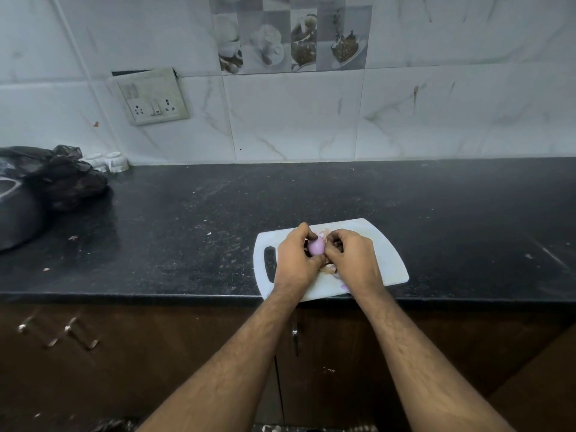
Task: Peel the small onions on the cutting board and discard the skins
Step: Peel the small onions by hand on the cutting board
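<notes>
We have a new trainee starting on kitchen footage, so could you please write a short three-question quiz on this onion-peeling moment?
1. True or false: the onion is lying loose on the cutting board.
2. Which hand holds the onion from its left side? A) left hand B) right hand
3. Fill in: the black bag sits on the ____ end of the counter.

Key:
1. False; both hands hold it above the board.
2. A.
3. Left.

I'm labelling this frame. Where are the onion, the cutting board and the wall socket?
onion [315, 246], head view, its bare purple side.
cutting board [386, 260], head view, bare right part.
wall socket [152, 96], head view, plate middle.
</notes>
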### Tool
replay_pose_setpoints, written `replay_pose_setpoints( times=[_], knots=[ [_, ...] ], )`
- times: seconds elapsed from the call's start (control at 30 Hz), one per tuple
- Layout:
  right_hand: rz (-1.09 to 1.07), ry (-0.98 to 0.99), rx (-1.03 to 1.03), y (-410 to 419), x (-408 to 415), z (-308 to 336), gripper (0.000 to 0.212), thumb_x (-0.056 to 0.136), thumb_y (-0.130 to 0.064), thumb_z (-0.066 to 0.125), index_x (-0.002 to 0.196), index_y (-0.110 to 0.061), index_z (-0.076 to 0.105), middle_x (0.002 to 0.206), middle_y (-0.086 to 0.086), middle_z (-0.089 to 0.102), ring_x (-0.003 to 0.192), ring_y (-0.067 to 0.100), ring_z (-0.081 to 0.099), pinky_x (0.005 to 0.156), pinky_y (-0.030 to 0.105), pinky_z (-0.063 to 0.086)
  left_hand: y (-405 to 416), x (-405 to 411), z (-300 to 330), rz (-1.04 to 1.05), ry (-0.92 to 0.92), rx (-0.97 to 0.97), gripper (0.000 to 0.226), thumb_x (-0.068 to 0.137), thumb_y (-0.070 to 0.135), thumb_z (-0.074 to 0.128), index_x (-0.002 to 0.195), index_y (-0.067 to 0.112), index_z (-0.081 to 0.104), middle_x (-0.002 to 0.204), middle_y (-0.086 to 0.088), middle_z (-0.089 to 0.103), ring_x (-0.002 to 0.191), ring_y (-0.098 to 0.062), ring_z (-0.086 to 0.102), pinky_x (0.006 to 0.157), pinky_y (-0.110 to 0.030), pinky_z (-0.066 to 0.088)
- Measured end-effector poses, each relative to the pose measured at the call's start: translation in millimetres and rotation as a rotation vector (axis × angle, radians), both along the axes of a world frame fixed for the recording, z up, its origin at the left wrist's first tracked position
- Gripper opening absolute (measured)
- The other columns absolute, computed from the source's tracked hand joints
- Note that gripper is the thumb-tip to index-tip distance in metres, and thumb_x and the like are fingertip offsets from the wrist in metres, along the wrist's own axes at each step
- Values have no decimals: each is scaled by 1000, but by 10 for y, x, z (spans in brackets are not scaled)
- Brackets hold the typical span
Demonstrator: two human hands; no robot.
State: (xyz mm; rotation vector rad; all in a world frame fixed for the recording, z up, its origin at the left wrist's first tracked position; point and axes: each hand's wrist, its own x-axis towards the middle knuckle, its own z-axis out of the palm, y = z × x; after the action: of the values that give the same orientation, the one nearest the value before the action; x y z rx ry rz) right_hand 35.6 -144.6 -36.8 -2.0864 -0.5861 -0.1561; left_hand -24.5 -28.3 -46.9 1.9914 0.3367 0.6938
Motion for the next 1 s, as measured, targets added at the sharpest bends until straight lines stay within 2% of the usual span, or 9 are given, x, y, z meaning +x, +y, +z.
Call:
replay_pose_setpoints(
  times=[0.2,0.3,0.37,0.43,0.53,0.6,0.67,0.77,1.0],
  knots=[
    [-88,-74,-153,33,14,-2,17,97,-23,62,88,-10,69,84,3,68,77,21,64,68,41,56,-5,16,0,14,-17,57,30,77,3,82,82,11,53,87,-6,65,79,-20,61,74,-41,56],
    [-147,-89,-264,51,42,-28,12,97,-18,62,91,-10,69,84,5,67,79,22,63,66,42,57,5,-10,-19,64,-35,48,38,74,0,84,81,19,52,89,1,65,84,-16,62,73,-32,57],
    [-126,-140,-291,71,50,-56,14,99,-18,59,91,-11,68,84,2,64,79,20,61,66,35,51,25,-22,-19,69,-26,-36,47,73,-3,85,80,27,50,90,5,67,85,-11,64,72,-24,58],
    [-73,-166,-260,70,58,-63,13,99,-13,56,99,-13,69,90,0,64,83,17,60,70,33,49,51,-25,-14,58,-18,-86,51,73,-2,86,82,33,49,93,7,69,88,-10,68,72,-18,57],
    [-28,-158,-131,28,73,-60,32,94,-2,52,117,-15,69,109,-1,67,101,15,60,87,31,52,71,-17,-6,29,-7,-103,59,73,-4,85,92,38,49,102,11,68,95,-10,71,75,-17,58],
    [8,-162,-74,15,61,-65,35,95,-3,51,122,-18,69,116,-4,69,107,14,61,93,31,51,70,-21,-3,4,-15,-107,64,72,-5,85,103,40,52,110,14,65,101,-9,69,81,-18,58],
    [66,-149,-23,18,72,-81,25,99,-17,53,116,-22,69,113,-9,69,104,11,62,91,33,52,72,-12,1,-4,-19,-76,60,73,-4,85,114,31,59,116,11,62,107,-11,65,90,-24,57],
    [116,-103,5,10,102,-94,17,98,-38,60,104,-27,70,98,-16,67,94,6,61,84,35,54,72,9,4,-4,6,-17,50,72,-4,84,112,19,65,115,5,59,107,-12,62,95,-32,56],
    [111,-160,-9,-12,128,-104,5,95,-27,63,90,-28,64,88,-17,63,91,9,53,79,39,50,62,11,2,-38,48,-5,49,65,-2,89,102,15,63,103,3,68,95,-13,65,81,-24,54]
  ],
)
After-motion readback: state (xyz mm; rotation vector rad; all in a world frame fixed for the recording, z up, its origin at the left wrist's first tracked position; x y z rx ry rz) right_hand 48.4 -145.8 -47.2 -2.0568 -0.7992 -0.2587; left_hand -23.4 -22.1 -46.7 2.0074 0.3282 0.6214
